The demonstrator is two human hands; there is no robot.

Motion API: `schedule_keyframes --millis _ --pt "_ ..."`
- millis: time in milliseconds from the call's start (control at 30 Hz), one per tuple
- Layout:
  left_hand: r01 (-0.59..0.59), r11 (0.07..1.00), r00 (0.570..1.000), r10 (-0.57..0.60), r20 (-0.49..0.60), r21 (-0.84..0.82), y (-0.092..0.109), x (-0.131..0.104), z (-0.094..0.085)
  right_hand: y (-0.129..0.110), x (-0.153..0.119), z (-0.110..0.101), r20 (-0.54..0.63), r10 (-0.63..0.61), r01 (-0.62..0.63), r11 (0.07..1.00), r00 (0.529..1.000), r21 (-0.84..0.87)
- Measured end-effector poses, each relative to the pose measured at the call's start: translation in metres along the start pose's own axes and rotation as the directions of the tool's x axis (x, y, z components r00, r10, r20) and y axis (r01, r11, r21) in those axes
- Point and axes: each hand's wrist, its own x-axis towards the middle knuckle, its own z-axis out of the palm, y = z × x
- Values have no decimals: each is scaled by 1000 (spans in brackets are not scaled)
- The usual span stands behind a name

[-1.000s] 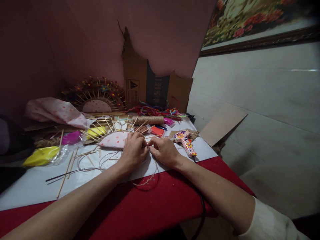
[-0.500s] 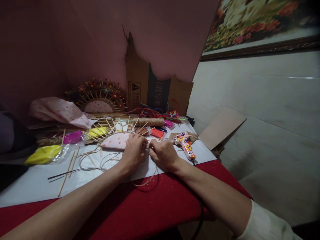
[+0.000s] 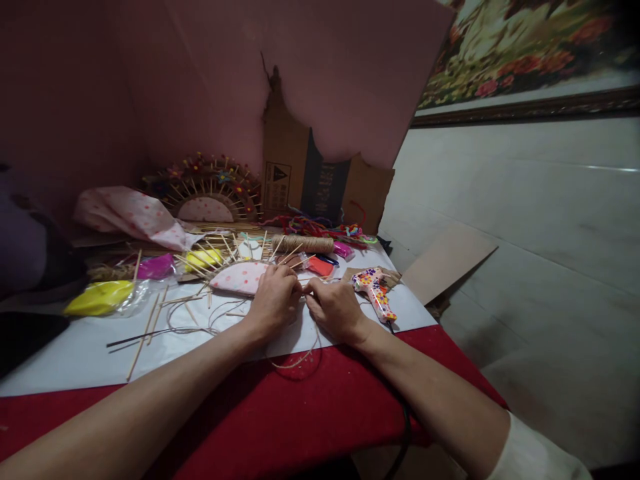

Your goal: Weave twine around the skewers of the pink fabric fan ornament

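In the middle of the table lies a half-round piece covered in pink-spotted fabric, with thin wooden sticks fanning out from its curved edge. My left hand is closed over its right end and hides that part. Close beside it, almost fingertip to fingertip, my right hand is closed in a pinch on a thin twine, which hangs in a loop over the table's front edge. What exactly lies between the fingertips is hidden. Right of my right hand lies a flower-patterned glue gun.
Behind are a twine roll, coloured pipe cleaners, torn cardboard and a similar decorated half-round piece. Yellow clay and a purple packet lie left, near loose sticks.
The whole view has shifted slightly, so things appear a little further right. Both hands keep nearly the same place at the half-round piece, fingertips still close together.
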Motion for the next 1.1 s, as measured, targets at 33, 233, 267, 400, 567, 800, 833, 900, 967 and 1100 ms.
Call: schedule_keyframes --millis 33,233,267,400,567,800,833,900,967,1100 --pt "-5 1000 1000 5 4 10 0 0 0 0 0 -1 -2 8 -8 1000 1000 16" --pt "2 1000 1000 -2 9 11 0 1 2 3 1 -4 5 45 -45 995 999 91" --pt "4 1000 1000 -4 9 3 0 1 2 4 1 -4 12 45 -46 995 999 93" --pt "10 1000 1000 -9 11 -12 1 2 2 4 1 -7 58 56 -59 997 997 44" --pt "21 1000 1000 -21 -13 -23 4 2 1 0 1 -13 111 63 -59 998 992 -38" --pt "32 997 999 -34 -28 -69 7 0 0 1 2 -14 133 54 -40 994 990 -102" --pt "31 997 999 -33 -31 -73 7 0 1 1 1 -13 132 51 -36 993 990 -113" --pt "30 997 999 -33 -37 -74 8 0 1 1 1 -13 129 45 -28 991 991 -132" --pt "32 997 998 -35 -46 -69 8 0 0 1 0 -12 122 49 -31 990 991 -140" --pt "-4 996 997 -3 -71 -93 8 -1 -4 0 -1 -14 105 76 -65 993 992 -100"
